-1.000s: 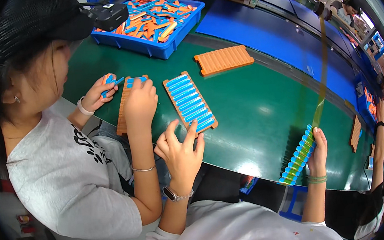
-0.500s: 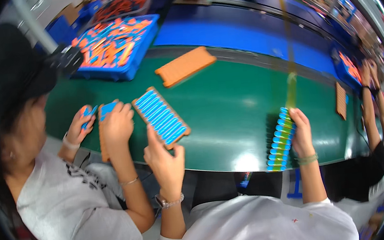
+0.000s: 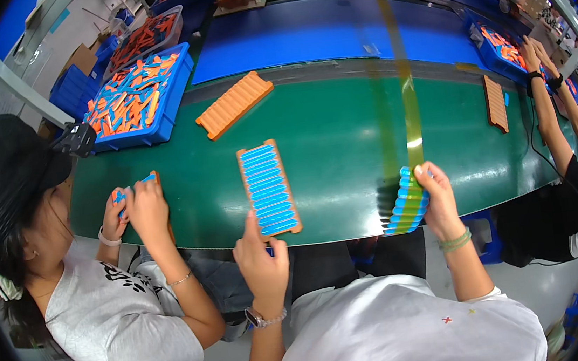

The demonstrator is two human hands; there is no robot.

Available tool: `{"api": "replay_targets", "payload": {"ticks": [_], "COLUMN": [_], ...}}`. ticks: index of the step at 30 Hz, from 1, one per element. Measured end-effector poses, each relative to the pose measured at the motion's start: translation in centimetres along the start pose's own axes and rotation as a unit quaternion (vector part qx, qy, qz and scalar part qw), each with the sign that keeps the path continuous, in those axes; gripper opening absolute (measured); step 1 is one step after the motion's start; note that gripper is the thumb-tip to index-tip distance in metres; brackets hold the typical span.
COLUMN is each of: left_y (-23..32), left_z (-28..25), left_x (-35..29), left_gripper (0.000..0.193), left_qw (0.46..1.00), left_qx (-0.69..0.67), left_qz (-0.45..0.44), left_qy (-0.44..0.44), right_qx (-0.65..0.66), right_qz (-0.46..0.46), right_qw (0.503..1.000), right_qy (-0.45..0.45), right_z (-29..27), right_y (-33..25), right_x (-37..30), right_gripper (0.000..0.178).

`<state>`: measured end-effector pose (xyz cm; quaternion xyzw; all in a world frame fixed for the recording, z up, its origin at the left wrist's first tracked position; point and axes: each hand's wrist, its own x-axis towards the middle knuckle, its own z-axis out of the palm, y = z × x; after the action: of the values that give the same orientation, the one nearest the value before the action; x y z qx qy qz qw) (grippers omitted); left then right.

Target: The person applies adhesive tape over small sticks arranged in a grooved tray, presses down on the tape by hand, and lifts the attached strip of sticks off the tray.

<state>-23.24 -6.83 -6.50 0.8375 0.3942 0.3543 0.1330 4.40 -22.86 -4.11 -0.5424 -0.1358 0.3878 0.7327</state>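
My left hand (image 3: 262, 264) is at the near table edge, index finger stretched to the lower left corner of an orange ribbed tray (image 3: 295, 211). Its thumb stands apart from that finger, below the tray's near end. Blue slender pieces (image 3: 266, 186) lie side by side across the tray. My right hand (image 3: 440, 196) pinches a strip of clear yellowish tape (image 3: 411, 111) at its edge. A row of blue pieces (image 3: 406, 203) sticks to this tape and hangs curved beside my fingers. The tape runs up and away over the table.
Left of me, a co-worker's hands (image 3: 144, 206) work at another tray. An orange tray (image 3: 235, 105) lies farther back. A blue crate (image 3: 177, 86) of orange and blue pieces stands back left. Another person's arms (image 3: 544, 97) reach toward a crate at right.
The tray by my left hand has turned more upright in view, and my left thumb has come away from its edge. The blue row in my right hand is now curved and looks shorter.
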Motion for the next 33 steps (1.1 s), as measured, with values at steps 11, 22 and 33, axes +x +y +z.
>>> {"api": "replay_targets", "payload": {"ticks": [11,22,33], "left_y": [10.3,10.5,13.3], "left_z": [7.3,10.7,17.0], "left_x": [-0.3,10.4,17.9], "left_gripper": [0.072,0.059,0.115], "left_qw": [0.968,0.918,0.832], "left_qx": [-0.098,-0.238,-0.277], "left_qz": [0.190,0.105,0.151], "left_qy": [-0.128,-0.299,-0.456], "right_qx": [-0.018,-0.006,-0.136], "right_qz": [0.050,0.061,-0.056], "right_qw": [0.998,0.997,0.988], "right_qy": [0.025,0.039,0.052], "right_z": [-1.4,-2.3,-2.4], "right_y": [3.5,4.7,4.1], "right_x": [-10.6,-10.4,-8.8], "right_gripper": [0.018,0.014,0.026]}}
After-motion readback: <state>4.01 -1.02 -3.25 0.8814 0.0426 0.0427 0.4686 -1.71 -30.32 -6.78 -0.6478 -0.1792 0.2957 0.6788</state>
